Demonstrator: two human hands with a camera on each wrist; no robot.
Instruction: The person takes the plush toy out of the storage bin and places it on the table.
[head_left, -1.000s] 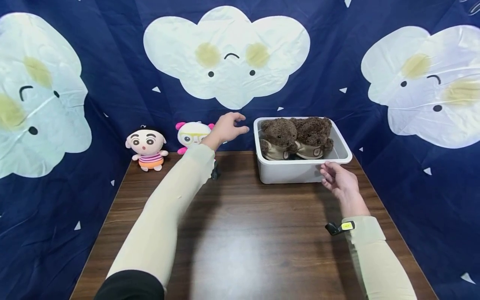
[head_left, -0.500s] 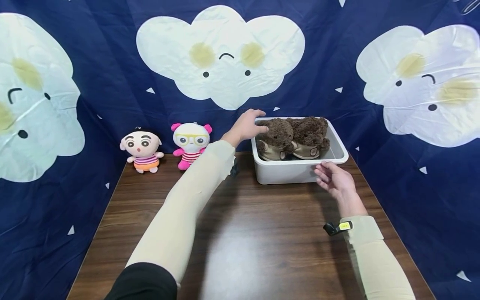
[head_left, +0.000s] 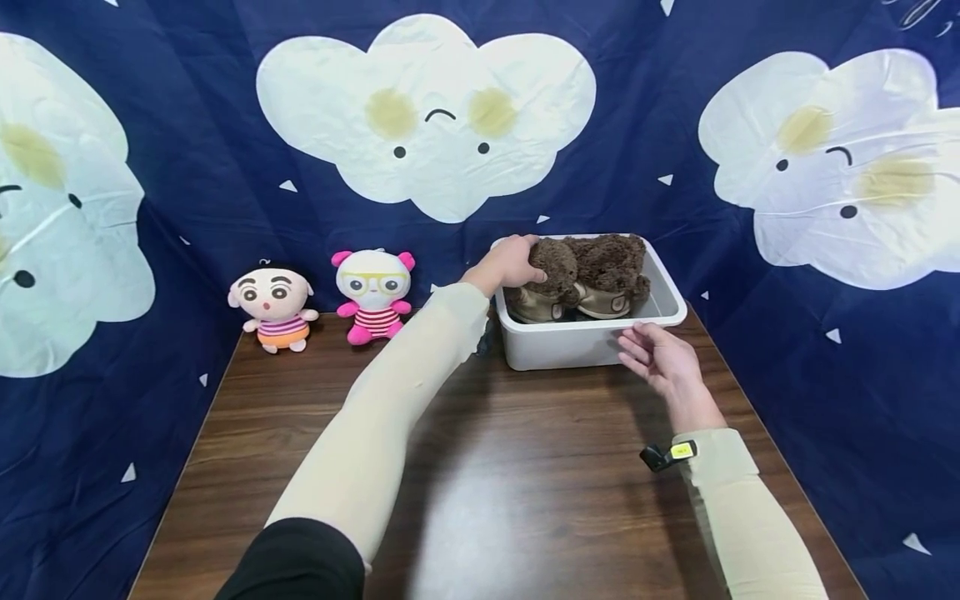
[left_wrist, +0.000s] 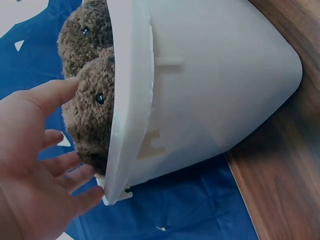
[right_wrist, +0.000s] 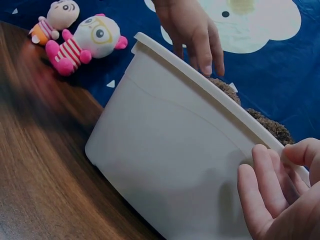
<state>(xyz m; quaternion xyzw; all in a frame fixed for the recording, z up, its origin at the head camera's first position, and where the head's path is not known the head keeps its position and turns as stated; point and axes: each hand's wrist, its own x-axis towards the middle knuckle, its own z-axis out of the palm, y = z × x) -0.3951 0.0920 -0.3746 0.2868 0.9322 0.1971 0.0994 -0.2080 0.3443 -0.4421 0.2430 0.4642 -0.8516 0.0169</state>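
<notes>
Two brown curly teddy bears sit side by side in a white plastic bin (head_left: 566, 347) at the back right of the table. My left hand (head_left: 508, 265) reaches over the bin's left rim to the left teddy bear (head_left: 557, 268). In the left wrist view its thumb lies at the bear's head, while the other fingers are spread near the rim, not curled round the bear. The right teddy bear (head_left: 611, 268) sits beside it. My right hand (right_wrist: 280, 195) pinches the bin's front rim near the right corner, thumb on top and fingers beneath.
Left of the bin, a pink-and-white panda plush (head_left: 373, 292) and a black-haired boy plush (head_left: 273, 304) sit against the blue cloud-print cloth (head_left: 202, 158). The brown wooden table (head_left: 555, 467) runs toward me. Cloth rises along both sides.
My left hand has moved right, past the panda plush and over the bin's left rim to the left bear. The right hand stays at the bin's front rim.
</notes>
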